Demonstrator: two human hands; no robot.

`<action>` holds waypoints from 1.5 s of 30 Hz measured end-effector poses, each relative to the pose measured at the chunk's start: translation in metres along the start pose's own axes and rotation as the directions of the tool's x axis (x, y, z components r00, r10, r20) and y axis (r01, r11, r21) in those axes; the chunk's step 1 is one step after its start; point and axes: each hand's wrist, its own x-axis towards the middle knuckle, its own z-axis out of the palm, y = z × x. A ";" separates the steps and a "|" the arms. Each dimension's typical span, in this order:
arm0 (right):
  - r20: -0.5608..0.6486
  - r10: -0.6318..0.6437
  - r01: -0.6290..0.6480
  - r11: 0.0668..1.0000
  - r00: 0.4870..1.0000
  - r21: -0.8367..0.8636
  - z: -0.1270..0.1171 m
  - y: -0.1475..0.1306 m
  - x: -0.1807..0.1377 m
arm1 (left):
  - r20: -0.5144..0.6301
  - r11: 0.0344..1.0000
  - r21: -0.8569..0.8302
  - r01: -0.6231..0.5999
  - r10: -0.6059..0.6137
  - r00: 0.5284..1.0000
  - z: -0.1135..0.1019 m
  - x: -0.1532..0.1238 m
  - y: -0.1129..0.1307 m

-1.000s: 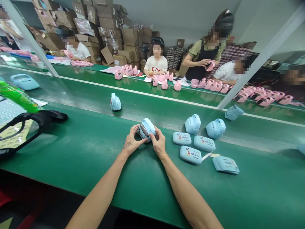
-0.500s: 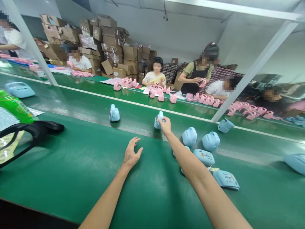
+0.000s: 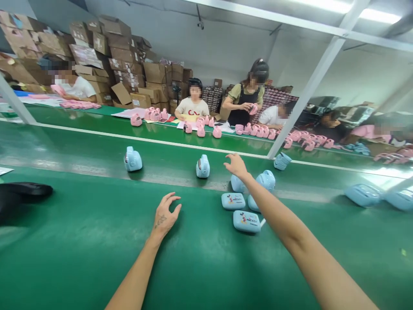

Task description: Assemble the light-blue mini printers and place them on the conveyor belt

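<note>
My right hand (image 3: 236, 165) is in the air over the green belt, fingers apart and holding nothing. Left of it stands a light blue plastic case with a handle (image 3: 202, 166), apart from the fingers. Partly behind my right wrist is a rounded blue case (image 3: 238, 183), with another blue case (image 3: 266, 180) to its right. My left hand (image 3: 166, 214) hovers over the near green table with fingers curved apart and nothing in them. Between my forearms lie a flat blue case with a Mickey print (image 3: 233, 201) and a second printed case (image 3: 247, 221). My right forearm hides part of another blue piece.
Another handled blue case (image 3: 133, 159) stands farther left on the belt. Stacked blue pieces (image 3: 282, 161) sit near the white post (image 3: 306, 94). Blue shells (image 3: 363, 194) lie far right. A black object (image 3: 27, 189) is at left. Co-workers sit and stand across, behind pink cases (image 3: 200, 130).
My right hand has let go of the handled blue case and moved right, away from it. The case stays upright on the belt. The view has turned to the right.
</note>
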 end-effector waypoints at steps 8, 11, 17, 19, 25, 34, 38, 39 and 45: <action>0.111 0.260 -0.236 0.953 0.959 -0.192 -0.048 0.033 -0.028 | 0.022 1.000 0.024 -0.013 0.012 1.000 0.001 0.008 -0.004; 0.162 0.209 -0.192 0.974 0.964 -0.116 -0.053 0.018 -0.033 | 0.017 1.000 -0.001 -0.024 0.024 1.000 0.000 0.009 -0.005; 0.268 0.069 -0.107 0.986 0.961 0.131 -0.080 -0.037 -0.046 | 0.078 0.963 0.015 -0.268 0.266 0.961 0.002 0.003 0.035; 0.352 0.040 -0.137 0.957 0.935 0.255 -0.086 -0.058 -0.058 | 0.178 0.920 0.004 -0.392 0.385 0.905 0.005 0.003 0.062; 0.685 -0.249 -0.508 0.511 0.685 0.694 -0.091 -0.092 -0.103 | 0.220 0.875 -0.235 -0.423 0.472 0.854 0.000 -0.002 0.120; 0.530 -0.241 0.295 0.955 0.813 -0.017 -0.089 -0.007 -0.157 | 0.415 0.390 -0.785 0.481 -0.244 0.876 -0.001 -0.039 0.105; 0.578 -0.123 0.396 0.838 0.807 -0.375 -0.074 0.032 -0.190 | 0.450 0.225 -0.824 0.519 -0.296 0.843 0.000 -0.047 0.091; 0.580 -0.119 0.405 0.826 0.805 -0.392 -0.071 0.038 -0.195 | 0.449 0.210 -0.828 0.519 -0.307 0.839 0.000 -0.048 0.089; 0.562 -0.140 0.401 0.837 0.815 -0.373 -0.065 0.054 -0.201 | 0.472 0.129 -0.841 0.525 -0.299 0.830 -0.005 -0.053 0.081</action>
